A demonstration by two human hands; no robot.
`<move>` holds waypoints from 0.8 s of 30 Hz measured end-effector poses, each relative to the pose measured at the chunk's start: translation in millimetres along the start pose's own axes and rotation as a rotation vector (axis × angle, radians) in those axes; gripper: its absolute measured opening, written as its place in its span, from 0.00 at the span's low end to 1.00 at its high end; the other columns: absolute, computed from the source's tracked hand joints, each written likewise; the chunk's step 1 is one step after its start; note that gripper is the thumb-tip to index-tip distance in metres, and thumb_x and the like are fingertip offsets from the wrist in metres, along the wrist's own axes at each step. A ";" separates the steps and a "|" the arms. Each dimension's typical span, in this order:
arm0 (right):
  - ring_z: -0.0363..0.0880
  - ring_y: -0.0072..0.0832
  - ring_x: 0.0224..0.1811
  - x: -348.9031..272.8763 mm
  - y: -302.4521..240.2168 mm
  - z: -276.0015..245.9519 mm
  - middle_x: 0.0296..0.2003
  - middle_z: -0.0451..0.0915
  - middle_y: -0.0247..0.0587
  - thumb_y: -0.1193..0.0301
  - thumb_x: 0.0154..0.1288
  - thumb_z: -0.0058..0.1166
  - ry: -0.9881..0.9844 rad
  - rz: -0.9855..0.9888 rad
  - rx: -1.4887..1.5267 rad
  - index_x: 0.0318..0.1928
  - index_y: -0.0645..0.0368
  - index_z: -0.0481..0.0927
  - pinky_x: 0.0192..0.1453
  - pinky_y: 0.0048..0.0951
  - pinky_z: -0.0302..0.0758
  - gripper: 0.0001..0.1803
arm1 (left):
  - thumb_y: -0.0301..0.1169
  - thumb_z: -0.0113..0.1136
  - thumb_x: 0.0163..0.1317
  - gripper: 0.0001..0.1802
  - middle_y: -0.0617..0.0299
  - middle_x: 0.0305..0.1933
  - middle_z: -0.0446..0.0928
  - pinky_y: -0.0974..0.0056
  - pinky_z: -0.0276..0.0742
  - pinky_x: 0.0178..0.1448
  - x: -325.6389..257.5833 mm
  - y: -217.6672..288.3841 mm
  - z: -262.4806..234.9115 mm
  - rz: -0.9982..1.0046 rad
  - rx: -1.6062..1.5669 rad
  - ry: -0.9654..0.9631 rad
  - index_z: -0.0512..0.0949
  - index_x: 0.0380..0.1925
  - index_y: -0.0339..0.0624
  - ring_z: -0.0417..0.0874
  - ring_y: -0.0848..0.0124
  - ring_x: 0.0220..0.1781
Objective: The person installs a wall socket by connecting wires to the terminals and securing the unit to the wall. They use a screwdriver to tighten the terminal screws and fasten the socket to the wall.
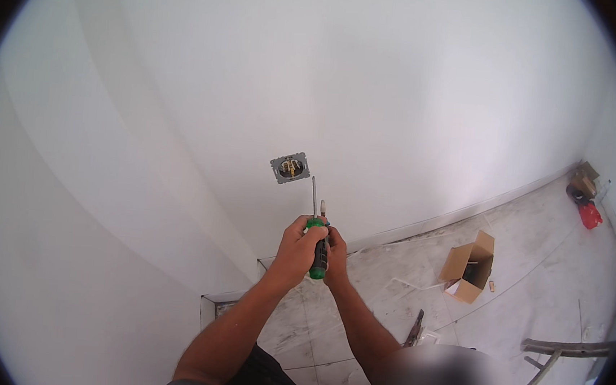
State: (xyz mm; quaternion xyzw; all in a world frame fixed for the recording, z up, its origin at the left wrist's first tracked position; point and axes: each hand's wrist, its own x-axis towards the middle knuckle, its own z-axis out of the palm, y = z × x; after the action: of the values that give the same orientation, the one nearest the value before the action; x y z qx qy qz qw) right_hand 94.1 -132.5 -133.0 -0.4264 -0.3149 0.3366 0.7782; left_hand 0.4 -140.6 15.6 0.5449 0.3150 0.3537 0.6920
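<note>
A screwdriver (pixel 318 260) with a green and black handle is held in my left hand (pixel 294 253), its metal shank pointing up toward the wall. Close beside it, my right hand (pixel 335 255) is closed around a slim tool with a pale tip (pixel 323 207); its lower part is hidden by the hands, so its kind is unclear. Just above the screwdriver's tip, a socket insert (pixel 291 168) with a grey metal frame sits in the white wall. Its brass-coloured inner parts are exposed, without a cover. Both hands are apart from it.
On the marble-look floor to the right stands an open cardboard box (pixel 467 269). A dark tool (pixel 414 328) lies nearer me, partly beside a blurred patch. A metal stand (pixel 563 349) is at lower right; a red bag (pixel 590 215) lies in the far corner.
</note>
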 end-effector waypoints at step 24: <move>0.77 0.29 0.36 43.4 -43.0 -0.3 0.34 0.80 0.42 0.67 0.64 0.65 0.013 -0.221 -0.302 0.49 0.65 0.78 0.42 0.33 0.76 0.18 | 0.33 0.52 0.68 0.18 0.54 0.28 0.77 0.60 0.75 0.25 7.5 3.7 15.6 -0.075 -0.138 0.081 0.72 0.54 0.35 0.77 0.66 0.22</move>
State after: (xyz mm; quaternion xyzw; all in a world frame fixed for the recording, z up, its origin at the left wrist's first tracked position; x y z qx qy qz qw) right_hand 130.2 -115.8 -86.7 -0.5032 -0.4020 0.1952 0.7397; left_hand 16.7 -142.1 22.1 0.4688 0.3377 0.3703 0.7273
